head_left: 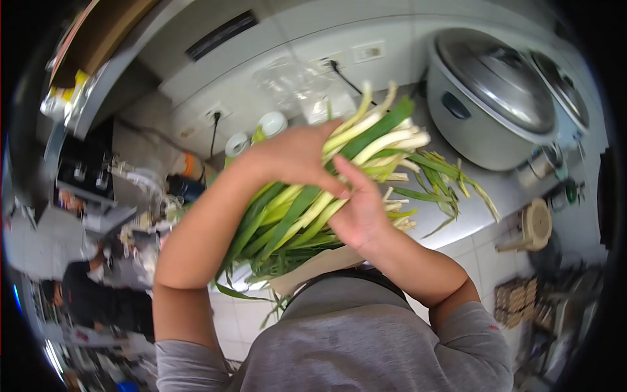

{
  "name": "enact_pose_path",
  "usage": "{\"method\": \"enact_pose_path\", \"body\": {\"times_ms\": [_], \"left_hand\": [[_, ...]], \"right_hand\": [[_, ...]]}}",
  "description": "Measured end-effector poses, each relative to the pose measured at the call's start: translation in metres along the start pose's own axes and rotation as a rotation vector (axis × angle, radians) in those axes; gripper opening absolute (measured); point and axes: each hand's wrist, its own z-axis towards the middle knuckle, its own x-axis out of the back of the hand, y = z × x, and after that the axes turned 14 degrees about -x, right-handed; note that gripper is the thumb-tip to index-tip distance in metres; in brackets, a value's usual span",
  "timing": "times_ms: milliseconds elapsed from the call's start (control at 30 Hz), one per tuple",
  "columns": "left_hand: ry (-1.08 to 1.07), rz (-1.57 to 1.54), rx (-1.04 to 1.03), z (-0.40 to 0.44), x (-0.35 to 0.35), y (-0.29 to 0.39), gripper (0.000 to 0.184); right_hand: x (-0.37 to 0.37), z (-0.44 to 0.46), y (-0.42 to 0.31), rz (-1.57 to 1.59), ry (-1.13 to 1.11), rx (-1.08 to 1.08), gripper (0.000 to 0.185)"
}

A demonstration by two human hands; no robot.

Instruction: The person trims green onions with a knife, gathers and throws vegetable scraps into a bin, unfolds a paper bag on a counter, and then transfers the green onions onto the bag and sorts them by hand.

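A thick bunch of spring onions [281,222] is held above the counter in front of my body. Its white ends point up and right, its green leaves down and left. My left hand [297,153] wraps over the bunch from the left, partly hiding the stalks. My right hand [360,212] grips it from the right, thumb up against the stalks and the other fingers mostly hidden. Loose green trimmings [441,179] lie on the metal counter [467,219] to the right, and more leaves rest beneath the bunch beside a brown sheet, perhaps cardboard [307,271].
A large lidded cooker [486,101] stands at the back right, with a metal cup [541,166] near it. Small white bowls [273,123] and clear plastic bags [287,81] sit by the wall. At right are a stool [532,225] and egg trays [514,300]. Another person [98,294] stands far left.
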Motion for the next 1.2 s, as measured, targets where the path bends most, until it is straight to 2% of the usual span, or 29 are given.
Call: {"method": "enact_pose_path", "body": {"times_ms": [33,100,133,267,367,433,500,533,567,633,667,733,767,833,900,933,967,1033,1200], "left_hand": [[-0.004,0.018,0.017,-0.002,0.015,0.016,0.109],[0.051,0.053,0.029,-0.005,0.034,0.031,0.107],[0.07,0.1,0.003,-0.007,0.04,0.036,0.104],[0.188,0.258,0.082,-0.013,0.066,0.059,0.102],[0.231,0.324,0.016,-0.021,0.099,0.093,0.106],[0.185,0.504,-0.007,-0.029,0.125,0.124,0.061],[0.167,0.6,0.059,-0.054,0.133,0.156,0.058],[0.157,0.641,0.094,-0.065,0.138,0.171,0.056],[0.147,0.677,0.132,-0.076,0.141,0.185,0.054],[0.13,0.724,0.221,-0.093,0.144,0.207,0.051],[0.117,0.738,0.271,-0.101,0.144,0.215,0.05],[0.096,0.749,0.356,-0.109,0.146,0.217,0.047],[0.077,0.741,0.401,-0.119,0.141,0.214,0.046],[0.062,0.735,0.474,-0.138,0.131,0.205,0.043],[0.065,0.729,0.521,-0.155,0.121,0.174,0.043],[0.05,0.602,0.513,-0.164,0.112,0.131,0.07],[0.034,0.474,0.503,-0.175,0.102,0.097,0.109],[0.09,0.401,0.443,-0.219,0.079,0.062,0.111],[0.038,0.186,0.498,-0.319,0.017,-0.039,0.118]], "right_hand": [[-0.011,-0.003,-0.003,-0.023,-0.002,-0.048,0.047],[-0.028,-0.005,-0.009,-0.091,-0.105,0.022,0.048],[-0.034,-0.004,-0.012,-0.105,-0.11,-0.02,0.048],[-0.067,-0.003,-0.025,-0.228,-0.211,0.068,0.044],[-0.097,-0.005,-0.036,-0.246,-0.369,0.125,0.04],[-0.11,-0.006,-0.052,-0.133,-0.741,-0.056,0.039],[-0.133,-0.017,-0.059,-0.103,-0.798,-0.095,0.04],[-0.2,-0.04,-0.007,0.135,-0.159,0.487,0.042],[-0.185,-0.031,-0.02,0.122,-0.174,0.466,0.042],[-0.151,-0.007,-0.05,-0.229,-1.173,-0.069,0.045],[-0.149,-0.006,-0.05,-0.231,-1.188,-0.096,0.045],[-0.165,-0.021,-0.019,-0.067,-0.814,0.05,0.046],[-0.16,-0.018,-0.004,-0.106,-0.809,-0.013,0.046],[-0.159,-0.013,0.037,-0.194,-0.583,-0.022,0.034],[-0.146,0.001,0.078,-0.168,-0.541,-0.104,0.039],[-0.138,0.009,0.099,-0.151,-0.529,-0.174,0.041],[-0.129,0.017,0.12,-0.134,-0.515,-0.244,0.044],[-0.114,0.031,0.165,-0.18,-0.416,-0.321,0.048],[-0.068,0.08,0.288,-0.136,-0.12,-0.444,0.051]]}}
